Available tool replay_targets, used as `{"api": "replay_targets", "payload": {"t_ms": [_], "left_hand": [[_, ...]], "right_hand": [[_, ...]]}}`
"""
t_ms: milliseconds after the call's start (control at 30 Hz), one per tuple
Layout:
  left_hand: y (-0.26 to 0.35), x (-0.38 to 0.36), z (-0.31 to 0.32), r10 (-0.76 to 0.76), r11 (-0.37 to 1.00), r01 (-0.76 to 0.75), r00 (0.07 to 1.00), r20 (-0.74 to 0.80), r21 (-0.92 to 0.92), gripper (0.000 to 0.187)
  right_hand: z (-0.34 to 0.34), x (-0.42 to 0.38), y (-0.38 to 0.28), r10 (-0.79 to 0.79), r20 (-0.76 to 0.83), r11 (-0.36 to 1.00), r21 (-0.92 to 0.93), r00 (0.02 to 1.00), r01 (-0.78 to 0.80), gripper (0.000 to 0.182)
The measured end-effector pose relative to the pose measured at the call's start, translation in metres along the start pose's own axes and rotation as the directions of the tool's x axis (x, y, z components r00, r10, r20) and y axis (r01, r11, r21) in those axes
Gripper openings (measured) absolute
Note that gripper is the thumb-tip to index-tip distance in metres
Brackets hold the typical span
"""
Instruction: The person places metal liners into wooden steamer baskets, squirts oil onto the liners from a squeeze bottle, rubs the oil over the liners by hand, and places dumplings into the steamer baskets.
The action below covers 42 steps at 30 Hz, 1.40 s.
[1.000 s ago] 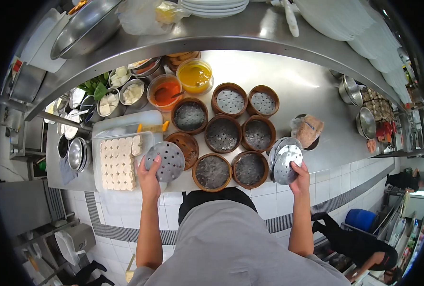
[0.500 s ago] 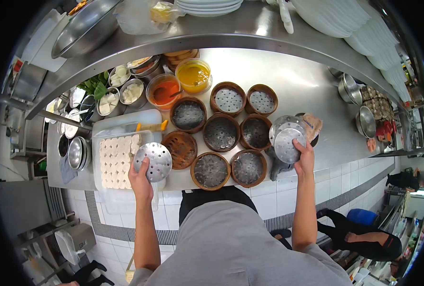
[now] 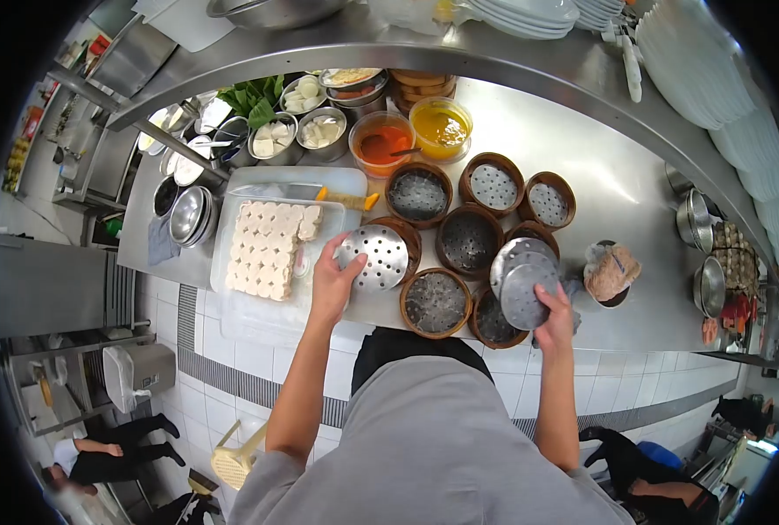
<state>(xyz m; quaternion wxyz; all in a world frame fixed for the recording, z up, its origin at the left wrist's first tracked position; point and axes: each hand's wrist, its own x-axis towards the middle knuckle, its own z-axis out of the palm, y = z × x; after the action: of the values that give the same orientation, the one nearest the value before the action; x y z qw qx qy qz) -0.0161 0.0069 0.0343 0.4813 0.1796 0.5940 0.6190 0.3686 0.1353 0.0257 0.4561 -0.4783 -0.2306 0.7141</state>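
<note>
My left hand (image 3: 330, 289) grips a round perforated metal disc (image 3: 380, 254) by its edge, with the thumb on top. The disc is above a slatted bamboo steamer basket (image 3: 412, 238) and covers most of it. In my right hand (image 3: 554, 320) is a small stack of similar perforated discs (image 3: 520, 278), held over the steamer baskets at the right. Several round baskets are grouped on the steel counter, such as a front one (image 3: 436, 303) and a back one (image 3: 492, 185), with perforated discs inside. The discs in my right hand partly hide two baskets.
Left of the baskets, a clear plastic tray (image 3: 223, 278) carries rows of pale food pieces (image 3: 271, 249). Behind are tubs of orange sauce (image 3: 387, 138) and yellow liquid (image 3: 442, 125). A steel shelf (image 3: 389, 59) with plates overhangs the counter. A bagged bowl (image 3: 612, 273) stands right.
My view has shifted left. My left hand has brought its disc right, over the slatted basket. The disc stack in my right hand has come closer, over the right-hand baskets.
</note>
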Motion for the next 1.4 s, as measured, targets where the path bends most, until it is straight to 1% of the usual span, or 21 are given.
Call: {"api": "replay_targets", "payload": {"t_ms": [67, 100, 200, 233, 267, 333, 400, 533, 633, 667, 733, 800, 833, 933, 967, 1067, 1100, 1167, 1267, 1300, 1400], "left_hand": [[-0.011, 0.015, -0.002, 0.179, 0.891, -0.169, 0.984, 0.016, 0.422, 0.057], [-0.018, 0.021, -0.002, 0.177, 0.892, -0.169, 0.984, 0.021, 0.419, 0.057], [-0.033, 0.034, 0.006, 0.397, 0.604, -0.374, 0.907, 0.141, 0.704, 0.059], [-0.028, 0.031, 0.012, 0.150, 0.651, -0.130, 0.988, 0.040, 0.748, 0.058], [-0.030, 0.031, 0.015, 0.149, 0.653, -0.132, 0.988, 0.044, 0.746, 0.058], [-0.035, 0.026, 0.016, 0.462, 0.074, -0.311, 0.852, 0.244, 0.947, 0.053], [-0.035, 0.025, 0.016, 0.526, 0.071, -0.357, 0.807, 0.269, 0.932, 0.053], [-0.022, 0.010, 0.008, 0.568, 0.276, -0.539, 0.759, 0.317, 0.796, 0.044], [0.008, 0.004, 0.009, 0.583, 0.451, -0.609, 0.754, 0.302, 0.652, 0.041], [0.020, 0.000, 0.010, 0.605, 0.522, -0.628, 0.750, 0.269, 0.577, 0.039], [0.059, 0.000, 0.013, 0.698, 0.427, -0.709, 0.653, 0.294, 0.562, 0.040], [0.106, -0.001, 0.019, 0.853, 0.237, -0.791, 0.447, 0.269, 0.564, 0.046], [0.129, 0.002, 0.021, 0.899, 0.159, -0.812, 0.354, 0.259, 0.561, 0.052], [0.195, 0.020, 0.031, 0.977, -0.026, -0.851, 0.089, 0.192, 0.525, 0.068], [0.218, 0.025, 0.036, 0.982, -0.064, -0.838, 0.044, 0.185, 0.541, 0.070], [0.272, 0.042, 0.048, 0.982, -0.152, -0.808, -0.058, 0.181, 0.569, 0.077], [0.286, 0.049, 0.051, 0.978, -0.191, -0.789, -0.099, 0.186, 0.584, 0.082], [0.302, 0.066, 0.054, 0.979, -0.186, -0.781, -0.094, 0.182, 0.596, 0.086], [0.309, 0.073, 0.054, 0.982, -0.161, -0.747, -0.058, 0.179, 0.645, 0.093], [0.310, 0.072, 0.053, 0.985, -0.103, -0.776, 0.005, 0.170, 0.622, 0.094], [0.318, 0.069, 0.047, 0.981, -0.059, -0.797, 0.064, 0.181, 0.602, 0.098]], "right_hand": [[0.015, -0.006, 0.007, 0.053, 0.119, 0.998, 0.018, 0.991, -0.056, 0.050], [0.024, -0.010, 0.008, 0.055, 0.123, 0.998, -0.005, 0.991, -0.055, 0.048], [0.030, -0.011, 0.015, 0.093, 0.125, 0.995, -0.032, 0.988, -0.090, 0.052], [0.033, -0.012, 0.016, 0.089, 0.121, 0.996, -0.033, 0.989, -0.086, 0.052], [0.035, -0.012, 0.016, 0.096, 0.129, 0.995, -0.036, 0.987, -0.092, 0.052], [0.044, -0.017, 0.019, 0.100, 0.136, 0.995, -0.040, 0.986, -0.095, 0.051], [0.059, -0.020, 0.018, 0.093, 0.061, 0.996, -0.025, 0.994, -0.091, 0.049], [0.114, -0.051, -0.017, -0.059, 0.220, 0.998, 0.024, 0.974, 0.055, 0.050], [0.184, -0.088, -0.090, -0.360, 0.277, 0.927, 0.003, 0.891, 0.374, 0.064], [0.205, -0.093, -0.116, -0.493, 0.295, 0.818, -0.162, 0.819, 0.551, 0.068], [0.259, -0.101, -0.161, -0.615, 0.315, 0.722, -0.143, 0.723, 0.677, 0.067], [0.308, -0.093, -0.195, -0.650, 0.338, 0.672, -0.163, 0.680, 0.723, 0.061], [0.330, -0.083, -0.211, -0.606, 0.458, 0.670, -0.146, 0.650, 0.728, 0.062], [0.403, -0.045, -0.231, -0.565, 0.512, 0.700, -0.118, 0.647, 0.704, 0.063], [0.422, -0.012, -0.243, -0.496, 0.639, 0.708, -0.094, 0.588, 0.700, 0.064], [0.474, 0.015, -0.238, -0.475, 0.696, 0.695, -0.080, 0.539, 0.714, 0.059], [0.488, 0.016, -0.233, -0.509, 0.687, 0.609, -0.140, 0.519, 0.781, 0.056], [0.508, 0.016, -0.221, -0.579, 0.660, 0.471, -0.209, 0.479, 0.857, 0.049], [0.521, 0.017, -0.214, -0.542, 0.683, 0.420, -0.284, 0.490, 0.862, 0.053], [0.521, 0.016, -0.212, -0.550, 0.695, 0.375, -0.289, 0.463, 0.881, 0.054], [0.518, 0.012, -0.212, -0.416, 0.730, 0.554, -0.269, 0.542, 0.788, 0.052]]}}
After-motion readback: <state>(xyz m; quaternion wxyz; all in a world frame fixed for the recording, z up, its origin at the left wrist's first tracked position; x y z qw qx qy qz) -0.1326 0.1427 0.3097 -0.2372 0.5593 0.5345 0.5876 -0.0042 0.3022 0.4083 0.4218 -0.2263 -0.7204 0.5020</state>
